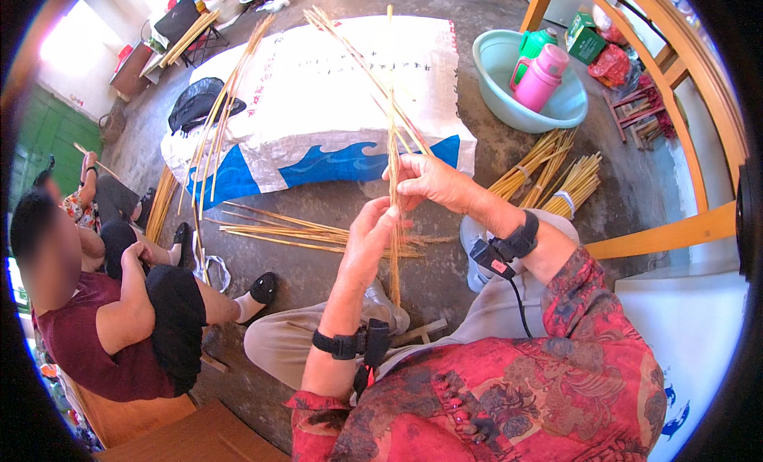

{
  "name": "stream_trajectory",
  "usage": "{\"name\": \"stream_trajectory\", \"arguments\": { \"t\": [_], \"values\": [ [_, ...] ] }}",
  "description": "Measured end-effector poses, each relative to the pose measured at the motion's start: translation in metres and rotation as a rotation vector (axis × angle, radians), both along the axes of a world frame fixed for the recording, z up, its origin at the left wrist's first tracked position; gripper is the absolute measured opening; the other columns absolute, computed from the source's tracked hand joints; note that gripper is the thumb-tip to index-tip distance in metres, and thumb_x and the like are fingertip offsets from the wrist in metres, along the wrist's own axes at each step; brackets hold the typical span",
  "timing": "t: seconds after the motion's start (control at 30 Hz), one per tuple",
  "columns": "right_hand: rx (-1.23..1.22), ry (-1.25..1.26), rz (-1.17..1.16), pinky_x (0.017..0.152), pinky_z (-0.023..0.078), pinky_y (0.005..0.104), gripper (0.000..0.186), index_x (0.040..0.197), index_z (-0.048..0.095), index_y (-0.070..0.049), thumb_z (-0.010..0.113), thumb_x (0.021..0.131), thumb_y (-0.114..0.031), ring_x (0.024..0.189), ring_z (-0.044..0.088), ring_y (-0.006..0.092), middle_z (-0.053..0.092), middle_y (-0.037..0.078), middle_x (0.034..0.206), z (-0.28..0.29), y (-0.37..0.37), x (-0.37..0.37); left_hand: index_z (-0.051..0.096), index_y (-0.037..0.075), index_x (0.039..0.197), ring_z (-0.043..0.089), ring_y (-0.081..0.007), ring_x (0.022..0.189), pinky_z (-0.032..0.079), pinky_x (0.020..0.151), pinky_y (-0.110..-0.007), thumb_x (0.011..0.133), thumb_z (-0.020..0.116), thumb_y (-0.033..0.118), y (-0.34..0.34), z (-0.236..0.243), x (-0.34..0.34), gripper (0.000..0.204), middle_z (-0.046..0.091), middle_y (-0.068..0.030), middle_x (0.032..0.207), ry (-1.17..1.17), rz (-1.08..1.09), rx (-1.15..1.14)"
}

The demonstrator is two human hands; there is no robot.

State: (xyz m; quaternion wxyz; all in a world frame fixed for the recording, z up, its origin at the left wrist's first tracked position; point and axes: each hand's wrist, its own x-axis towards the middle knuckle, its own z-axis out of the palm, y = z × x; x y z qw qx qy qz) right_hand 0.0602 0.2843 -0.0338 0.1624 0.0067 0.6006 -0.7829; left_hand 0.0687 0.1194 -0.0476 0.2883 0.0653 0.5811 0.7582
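Note:
Between my two hands, in front of my knees, stands a thin dried stalk [394, 263], nearly upright in the picture, with a wispy, brush-like lower end; whether it is one stalk or a few together I cannot tell. My left hand [369, 233] pinches it from the left, the thumb against it. Slightly higher, my right hand [433, 182] closes finger and thumb on the same stalk from the right. Behind it lies a white woven sack [350, 80] with a blue wave print, carrying loose stalks [350, 47] and a black plastic bag [197, 104].
More stalks [294, 231] lie on the floor beyond my left hand. Tied stalk bundles [576, 184] are at the right, below a pale blue basin [497, 104] with a pink flask [540, 79] and a green one. A seated co-worker [103, 327] is close at left; a wooden frame [668, 231] stands right.

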Motion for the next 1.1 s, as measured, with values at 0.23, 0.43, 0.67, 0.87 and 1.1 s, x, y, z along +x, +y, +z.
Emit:
{"name": "stream_trajectory", "arguments": {
  "t": [0.23, 0.43, 0.67, 0.87, 1.1],
  "values": [
    [0.168, 0.15, -0.067, 0.062, 0.046, 0.0226, 0.03, 0.102, 0.049, -0.003, 0.056, 0.077, -0.017, 0.071, 0.055, 0.0111, 0.056, 0.003, 0.08, 0.003, 0.013, -0.006, 0.049, 0.005, 0.093, 0.038, -0.0061, 0.048, 0.039, 0.045, -0.02, 0.09, 0.043, 0.021, 0.001, 0.0, 0.002, 0.018, 0.04, 0.0039, 0.06, -0.05, -0.155, -0.186],
    [-0.185, 0.117, -0.398, 0.069, 0.05, 0.0308, 0.043, 0.114, 0.041, 0.0, 0.045, 0.087, -0.033, 0.074, 0.059, 0.0179, 0.056, 0.009, 0.083, 0.019, 0.026, -0.009, 0.049, 0.004, 0.083, 0.042, -0.017, 0.045, 0.035, 0.043, -0.032, 0.088, 0.044, 0.022, 0.0, -0.023, 0.009, 0.02, 0.044, -0.0049, 0.058, 0.662, -0.171, -0.504],
    [-0.33, 0.093, -0.319, 0.048, 0.046, 0.0312, 0.037, 0.099, 0.047, 0.0, 0.04, 0.089, -0.035, 0.047, 0.047, 0.0118, 0.05, 0.003, 0.061, 0.013, 0.036, -0.007, 0.038, 0.005, 0.079, 0.052, -0.0416, 0.06, 0.039, 0.05, -0.048, 0.087, 0.045, 0.021, 0.005, -0.001, 0.016, 0.019, 0.053, -0.0222, 0.061, 0.925, -0.382, -0.867],
    [-0.318, 0.008, -0.264, 0.044, 0.041, 0.0284, 0.035, 0.097, 0.047, 0.0, 0.04, 0.09, -0.034, 0.043, 0.038, 0.0095, 0.048, 0.003, 0.06, 0.018, 0.028, -0.004, 0.039, 0.005, 0.081, 0.054, -0.0377, 0.057, 0.041, 0.046, -0.047, 0.085, 0.046, 0.02, -0.005, -0.01, 0.012, 0.017, 0.053, -0.0202, 0.058, 1.12, -0.404, -0.863],
    [-0.307, -0.002, -0.266, 0.056, 0.05, 0.0333, 0.033, 0.099, 0.048, -0.002, 0.044, 0.088, -0.033, 0.06, 0.056, 0.0153, 0.054, 0.006, 0.068, 0.013, 0.037, -0.008, 0.039, 0.005, 0.079, 0.053, -0.0391, 0.059, 0.04, 0.047, -0.046, 0.085, 0.045, 0.02, -0.016, -0.012, 0.0, 0.018, 0.053, -0.0206, 0.062, 0.918, -0.417, -0.971]
  ]
}}
